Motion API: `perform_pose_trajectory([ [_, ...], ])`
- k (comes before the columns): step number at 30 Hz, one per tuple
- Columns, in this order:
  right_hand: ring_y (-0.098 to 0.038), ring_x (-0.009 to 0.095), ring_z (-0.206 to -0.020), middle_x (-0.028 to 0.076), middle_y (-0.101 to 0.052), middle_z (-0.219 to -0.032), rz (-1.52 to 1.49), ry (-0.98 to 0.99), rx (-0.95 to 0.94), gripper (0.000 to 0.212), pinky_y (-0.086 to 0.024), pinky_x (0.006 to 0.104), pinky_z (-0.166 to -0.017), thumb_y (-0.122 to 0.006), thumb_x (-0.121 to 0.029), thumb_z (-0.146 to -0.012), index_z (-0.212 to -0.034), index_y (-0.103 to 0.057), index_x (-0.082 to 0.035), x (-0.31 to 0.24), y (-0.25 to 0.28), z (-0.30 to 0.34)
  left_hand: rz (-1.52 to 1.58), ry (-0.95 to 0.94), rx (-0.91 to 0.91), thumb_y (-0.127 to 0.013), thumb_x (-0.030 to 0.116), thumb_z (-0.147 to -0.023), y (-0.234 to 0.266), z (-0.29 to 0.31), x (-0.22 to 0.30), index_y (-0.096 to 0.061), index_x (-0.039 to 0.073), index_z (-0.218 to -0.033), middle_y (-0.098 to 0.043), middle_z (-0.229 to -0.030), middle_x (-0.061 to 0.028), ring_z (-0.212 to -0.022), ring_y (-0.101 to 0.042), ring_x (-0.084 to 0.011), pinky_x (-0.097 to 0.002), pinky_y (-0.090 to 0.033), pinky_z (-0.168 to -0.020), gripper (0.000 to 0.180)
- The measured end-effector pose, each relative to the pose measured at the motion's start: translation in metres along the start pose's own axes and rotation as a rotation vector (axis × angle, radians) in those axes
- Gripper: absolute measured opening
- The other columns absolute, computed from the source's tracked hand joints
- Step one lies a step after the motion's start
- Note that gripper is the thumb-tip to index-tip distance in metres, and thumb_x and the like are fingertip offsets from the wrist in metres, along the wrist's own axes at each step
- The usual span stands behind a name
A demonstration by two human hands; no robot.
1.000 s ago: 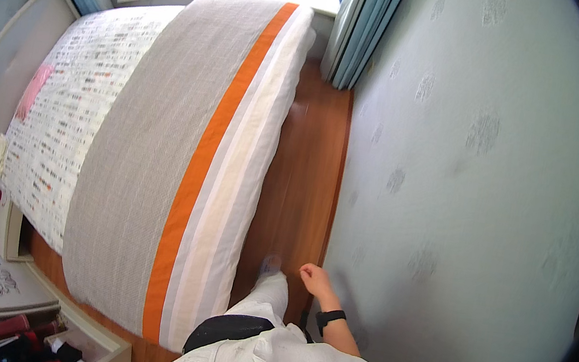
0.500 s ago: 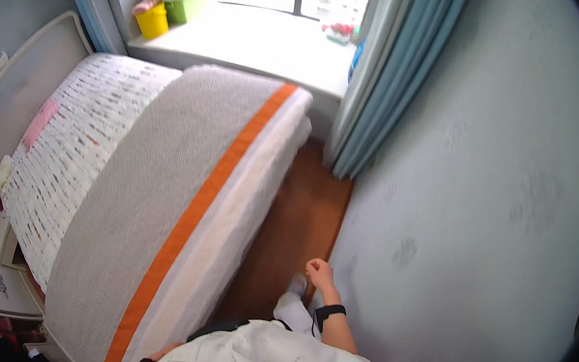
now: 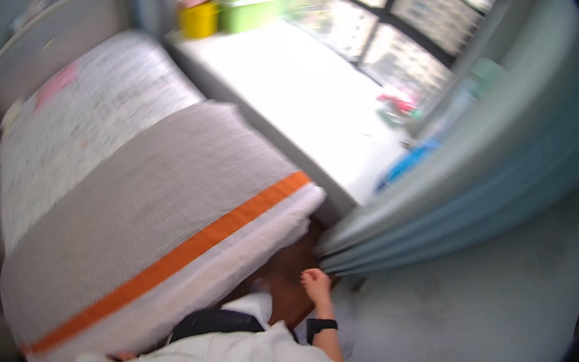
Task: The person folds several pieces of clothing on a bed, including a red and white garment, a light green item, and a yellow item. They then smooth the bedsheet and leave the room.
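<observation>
My right hand (image 3: 316, 284) hangs low in front of me, over the strip of brown floor (image 3: 288, 268) between the bed and the wall. Its fingers are loosely curled, and nothing shows in them. A dark band sits on that wrist. Of my left hand (image 3: 124, 356) only a sliver appears at the lower edge, beside the bed's near side; sleeve and picture edge hide its fingers. Left of me the bed carries a grey blanket (image 3: 130, 210) with an orange stripe (image 3: 183, 255) over a white patterned sheet (image 3: 92, 109). The blue curtain (image 3: 450, 196) hangs just beyond my right hand.
A white window ledge (image 3: 295, 85) runs along the far side. On it stand green boxes (image 3: 252, 2), a yellow bucket (image 3: 199, 20), and a red and green item (image 3: 397, 109). The grey wall (image 3: 453, 330) bounds my right; a headboard (image 3: 54, 37) stands far left.
My view has turned and moved forward, so the window, ledge and curtain look closer and tilted. My right hand remains curled beside the wall, now near the curtain's bottom. My left hand shows less.
</observation>
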State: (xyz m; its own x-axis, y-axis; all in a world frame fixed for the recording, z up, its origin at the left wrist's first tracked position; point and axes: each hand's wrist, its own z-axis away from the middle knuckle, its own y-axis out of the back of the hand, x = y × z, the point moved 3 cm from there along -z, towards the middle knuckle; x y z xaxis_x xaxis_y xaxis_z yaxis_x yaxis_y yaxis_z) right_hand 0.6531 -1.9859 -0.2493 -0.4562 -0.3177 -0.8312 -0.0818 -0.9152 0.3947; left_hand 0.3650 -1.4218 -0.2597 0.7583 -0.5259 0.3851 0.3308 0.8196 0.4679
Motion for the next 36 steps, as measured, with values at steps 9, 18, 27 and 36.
perform_pose_trajectory([
  [9,-0.051,0.009,-0.050,0.004,-0.057,-0.065,0.030,-0.081,-0.390,0.004,-0.041,0.0217,-0.044,-0.056,-0.004,-0.080,-0.084,-0.059,-0.003,0.001,0.022,-0.137,-0.121,0.816,-0.233,-0.054,0.029,-0.080,-0.043,0.077,-0.008,-0.063,0.007,-0.108,-0.061,-0.112,-0.0139,-0.106,-0.057,-0.0298,-0.0420,-0.043,-0.089,0.036],
  [18,-0.057,0.011,-0.058,0.005,-0.059,-0.065,0.542,0.408,-0.754,0.006,-0.045,0.0234,-0.049,-0.056,-0.004,-0.081,-0.084,-0.060,0.000,-0.097,-0.024,-0.253,0.517,0.694,-0.019,-0.061,0.037,-0.079,-0.192,0.112,0.110,-0.062,0.001,-0.105,-0.060,-0.113,-0.0152,-0.087,-0.064,-0.0238,-0.0387,-0.050,-0.071,0.045],
  [27,-0.063,0.015,-0.067,0.010,-0.063,-0.071,0.496,0.541,-0.718,0.014,-0.049,0.0273,-0.062,-0.058,-0.012,-0.081,-0.088,-0.063,0.000,-0.170,-0.008,-0.247,0.455,0.152,0.360,-0.069,0.030,-0.076,-0.243,0.043,0.224,-0.059,0.004,-0.101,-0.064,-0.092,-0.0139,-0.086,-0.062,-0.0264,-0.0356,-0.050,-0.077,0.037],
  [36,-0.061,0.013,-0.070,0.007,-0.064,-0.075,0.308,0.641,-0.744,0.012,-0.048,0.0257,-0.064,-0.058,-0.010,-0.083,-0.090,-0.063,-0.002,-0.292,-0.047,-0.301,0.255,0.080,0.469,-0.064,0.023,-0.078,-0.183,0.004,0.324,-0.052,0.004,-0.111,-0.053,-0.113,-0.0180,-0.106,-0.048,-0.0368,-0.0430,-0.041,-0.090,0.039],
])
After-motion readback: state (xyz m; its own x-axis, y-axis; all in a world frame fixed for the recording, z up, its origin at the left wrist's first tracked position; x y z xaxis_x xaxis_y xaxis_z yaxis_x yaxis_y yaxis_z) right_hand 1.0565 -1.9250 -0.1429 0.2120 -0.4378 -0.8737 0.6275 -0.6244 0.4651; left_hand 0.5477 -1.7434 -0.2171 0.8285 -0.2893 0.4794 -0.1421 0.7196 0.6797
